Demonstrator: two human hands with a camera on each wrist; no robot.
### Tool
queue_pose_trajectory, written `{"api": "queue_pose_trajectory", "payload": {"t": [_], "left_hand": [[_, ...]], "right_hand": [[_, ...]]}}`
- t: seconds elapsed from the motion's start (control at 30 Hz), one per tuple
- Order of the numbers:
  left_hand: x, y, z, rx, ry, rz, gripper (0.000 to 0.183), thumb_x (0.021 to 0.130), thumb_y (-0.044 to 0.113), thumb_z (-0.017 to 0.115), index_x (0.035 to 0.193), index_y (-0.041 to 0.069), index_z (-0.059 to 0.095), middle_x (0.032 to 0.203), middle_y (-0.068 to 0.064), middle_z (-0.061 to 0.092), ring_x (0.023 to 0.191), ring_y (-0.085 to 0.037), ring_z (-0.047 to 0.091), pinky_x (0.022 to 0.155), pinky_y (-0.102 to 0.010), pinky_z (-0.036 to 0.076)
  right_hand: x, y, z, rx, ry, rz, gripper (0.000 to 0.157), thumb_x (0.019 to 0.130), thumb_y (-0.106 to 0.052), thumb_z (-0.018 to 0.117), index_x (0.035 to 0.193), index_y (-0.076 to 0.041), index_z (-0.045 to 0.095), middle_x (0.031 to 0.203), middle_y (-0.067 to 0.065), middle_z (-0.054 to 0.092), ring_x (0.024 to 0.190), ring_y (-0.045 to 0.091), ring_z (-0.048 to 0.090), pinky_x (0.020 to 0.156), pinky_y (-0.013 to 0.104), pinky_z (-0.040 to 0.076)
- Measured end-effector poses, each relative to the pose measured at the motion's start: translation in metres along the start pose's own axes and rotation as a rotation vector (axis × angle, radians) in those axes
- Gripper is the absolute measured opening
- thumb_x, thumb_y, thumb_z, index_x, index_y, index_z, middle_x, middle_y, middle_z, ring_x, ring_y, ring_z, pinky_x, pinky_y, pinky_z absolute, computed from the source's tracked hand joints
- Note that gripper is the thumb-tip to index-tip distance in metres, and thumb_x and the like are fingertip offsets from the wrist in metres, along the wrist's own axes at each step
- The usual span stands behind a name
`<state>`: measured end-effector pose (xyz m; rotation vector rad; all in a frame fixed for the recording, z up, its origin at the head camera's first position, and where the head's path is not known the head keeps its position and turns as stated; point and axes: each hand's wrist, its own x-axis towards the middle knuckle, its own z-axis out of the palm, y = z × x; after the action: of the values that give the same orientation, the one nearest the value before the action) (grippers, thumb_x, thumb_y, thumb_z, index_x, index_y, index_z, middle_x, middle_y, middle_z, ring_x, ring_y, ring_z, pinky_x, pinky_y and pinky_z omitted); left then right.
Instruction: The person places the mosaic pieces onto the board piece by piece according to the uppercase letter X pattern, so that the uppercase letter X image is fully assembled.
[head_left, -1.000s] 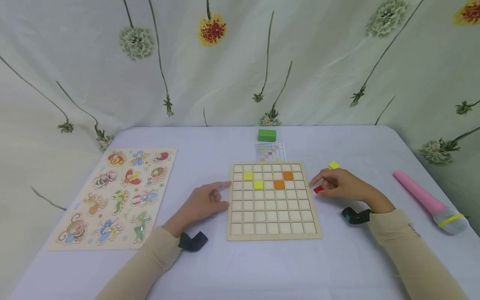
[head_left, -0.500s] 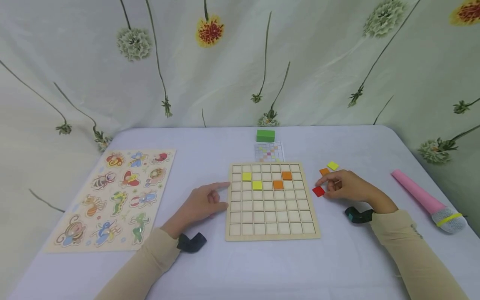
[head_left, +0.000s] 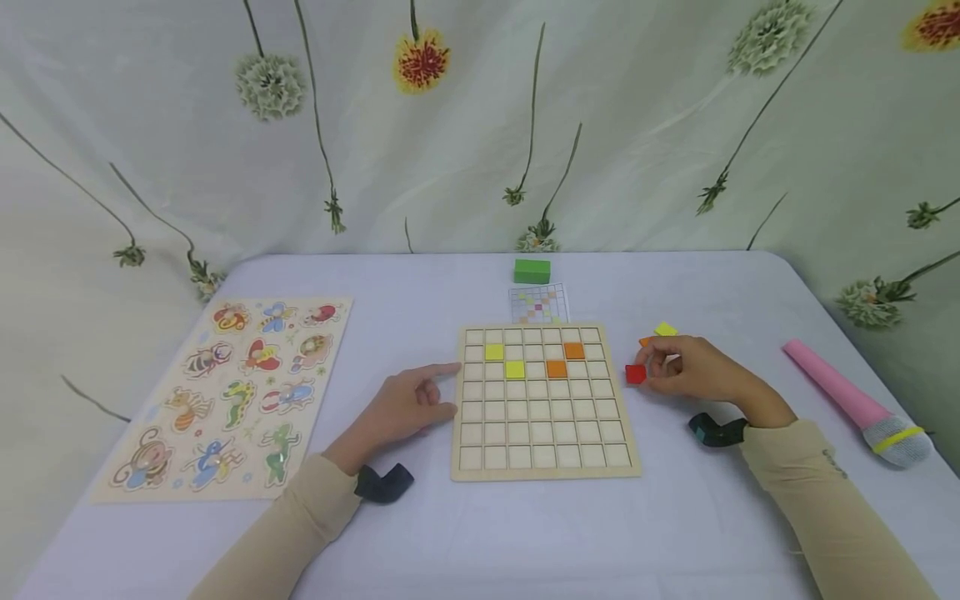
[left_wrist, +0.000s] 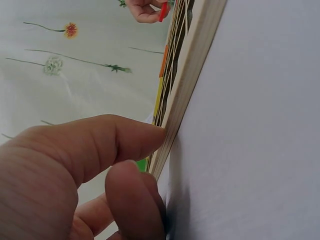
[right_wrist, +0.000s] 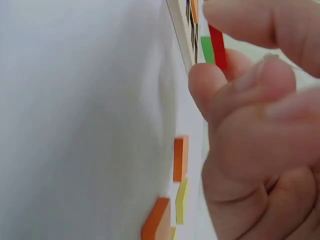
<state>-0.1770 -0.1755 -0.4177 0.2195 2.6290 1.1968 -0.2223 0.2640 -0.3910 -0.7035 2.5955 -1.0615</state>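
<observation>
A wooden grid board [head_left: 546, 477] lies flat in the middle of the head view, with yellow tiles [head_left: 515, 369] and orange tiles [head_left: 557, 368] in some cells. At its left edge my left hand [head_left: 405, 404] touches the rim with index finger and thumb, the other fingers bent. Beyond the right edge, my right hand [head_left: 697, 371] pinches a red square tile [head_left: 635, 374] between thumb and fingertips. The right wrist view shows that red tile [right_wrist: 217, 47] edge-on, held off the table. Behind this hand lie a yellow tile [head_left: 665, 329] and a partly hidden orange tile [head_left: 644, 342].
Above the board lie a printed pattern card [head_left: 539, 303] and a green block [head_left: 532, 272]. An insect puzzle board [head_left: 232, 392] covers the left side of the white table [head_left: 480, 542]. A pink toy microphone [head_left: 855, 400] lies far right.
My right hand has taken hold of the red tile, which lay flat half a second ago, and raised it slightly. The left hand stays at the board's edge.
</observation>
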Motion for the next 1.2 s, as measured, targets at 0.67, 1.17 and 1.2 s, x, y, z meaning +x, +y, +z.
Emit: {"api": "queue_pose_trajectory", "payload": {"t": [0.67,1.17,1.2], "left_hand": [[0.001,-0.002,0.001,0.002,-0.003,0.009,0.063,0.093,0.012,0.08,0.153,0.006,0.061,0.082,-0.003,0.062,0.059,-0.016,0.057,0.061,-0.028,0.046],[0.0,0.0,0.0,0.0,-0.003,0.006,0.063,0.093,0.011,0.08,0.153,0.005,0.061,0.083,-0.003,0.062,0.059,-0.017,0.057,0.062,-0.029,0.047],[0.0,0.0,0.0,0.001,-0.003,0.008,0.063,0.093,0.011,0.08,0.152,0.005,0.061,0.083,-0.003,0.062,0.059,-0.017,0.057,0.062,-0.029,0.047]], "right_hand": [[0.023,-0.032,0.022,0.146,-0.056,0.006,0.026,0.091,-0.003,0.082,0.113,0.003,0.07,0.083,0.003,0.075,0.064,0.013,0.058,0.062,0.025,0.047],[0.041,-0.049,0.044,0.155,-0.117,0.006,0.023,0.093,-0.006,0.082,0.11,0.002,0.07,0.08,0.003,0.076,0.06,0.014,0.057,0.062,0.025,0.046],[0.041,-0.051,0.046,0.15,-0.12,0.018,0.022,0.093,-0.006,0.082,0.11,0.002,0.07,0.08,0.003,0.075,0.059,0.014,0.057,0.062,0.026,0.046]]}}
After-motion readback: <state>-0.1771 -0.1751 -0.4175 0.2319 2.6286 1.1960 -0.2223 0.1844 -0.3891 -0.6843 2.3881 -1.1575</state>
